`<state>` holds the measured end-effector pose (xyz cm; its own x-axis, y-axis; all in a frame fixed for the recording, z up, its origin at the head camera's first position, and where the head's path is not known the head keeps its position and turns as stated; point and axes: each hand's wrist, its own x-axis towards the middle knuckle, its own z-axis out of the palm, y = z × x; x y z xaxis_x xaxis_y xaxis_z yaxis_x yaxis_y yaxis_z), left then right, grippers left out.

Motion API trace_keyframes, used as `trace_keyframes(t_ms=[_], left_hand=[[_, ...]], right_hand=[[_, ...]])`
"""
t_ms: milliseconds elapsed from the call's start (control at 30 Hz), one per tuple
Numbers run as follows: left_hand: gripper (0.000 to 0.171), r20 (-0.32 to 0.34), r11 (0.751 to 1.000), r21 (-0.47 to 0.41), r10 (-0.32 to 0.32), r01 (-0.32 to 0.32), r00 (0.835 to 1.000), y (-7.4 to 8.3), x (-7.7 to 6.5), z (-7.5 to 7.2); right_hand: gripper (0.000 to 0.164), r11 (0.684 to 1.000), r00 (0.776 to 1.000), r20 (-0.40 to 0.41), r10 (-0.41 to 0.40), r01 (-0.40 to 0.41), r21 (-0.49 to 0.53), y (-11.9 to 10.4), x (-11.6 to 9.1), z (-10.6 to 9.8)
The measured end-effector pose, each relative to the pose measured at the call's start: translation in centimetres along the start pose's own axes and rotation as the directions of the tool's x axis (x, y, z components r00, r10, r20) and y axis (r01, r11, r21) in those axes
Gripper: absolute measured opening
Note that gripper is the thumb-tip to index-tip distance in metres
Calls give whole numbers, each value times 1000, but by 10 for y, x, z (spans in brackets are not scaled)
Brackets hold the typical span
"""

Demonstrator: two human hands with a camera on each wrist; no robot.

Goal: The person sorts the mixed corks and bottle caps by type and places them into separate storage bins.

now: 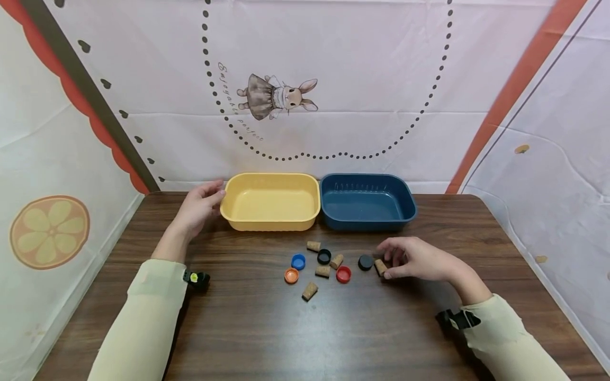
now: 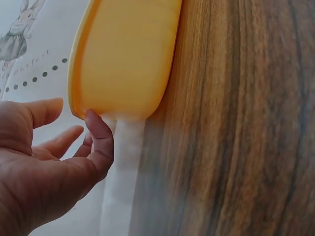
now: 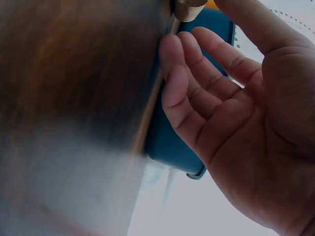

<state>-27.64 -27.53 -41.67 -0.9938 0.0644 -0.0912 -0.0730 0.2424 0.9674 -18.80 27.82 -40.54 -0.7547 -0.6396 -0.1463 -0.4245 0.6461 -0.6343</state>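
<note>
My left hand (image 1: 196,209) is at the left end of the yellow tray (image 1: 229,225), its fingers loosely bent and a fingertip touching the tray's edge in the left wrist view. On the right, my right hand (image 1: 419,258) hovers low over the table with fingers spread around a cork (image 1: 380,267). That cork (image 3: 189,10) shows past the fingertips in the right wrist view, without a visible grip on it. Just left of it lies a dark grey bottle cap (image 1: 366,262). A red cap (image 1: 343,274) and another cork (image 1: 336,261) lie farther left.
Beside the yellow tray stands a dark blue tray (image 1: 369,224), both at the table's back edge. A black cap (image 1: 324,256), blue cap (image 1: 298,261), orange cap (image 1: 291,275) and several corks lie in front. A printed white cloth (image 1: 362,79) hangs behind.
</note>
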Motion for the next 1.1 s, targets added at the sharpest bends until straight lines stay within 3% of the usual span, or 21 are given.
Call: trace_keyframes(t_ms=[167, 367, 767, 1100], left_hand=[[57, -10, 997, -78, -26, 25, 1000, -3, 3, -1], [54, 3, 991, -136, -4, 4, 1000, -9, 5, -2], [54, 40, 987, -159, -2, 8, 999, -5, 6, 1], [54, 34, 983, -181, -7, 14, 999, -7, 4, 0]], right_hand=[[47, 999, 1000, 18, -4, 4, 50, 6, 2, 3], [44, 996, 999, 33, 1, -4, 86, 6, 4, 3], [34, 995, 1000, 28, 1, -3, 97, 5, 1, 5], [28, 995, 999, 36, -24, 20, 99, 6, 2, 6]])
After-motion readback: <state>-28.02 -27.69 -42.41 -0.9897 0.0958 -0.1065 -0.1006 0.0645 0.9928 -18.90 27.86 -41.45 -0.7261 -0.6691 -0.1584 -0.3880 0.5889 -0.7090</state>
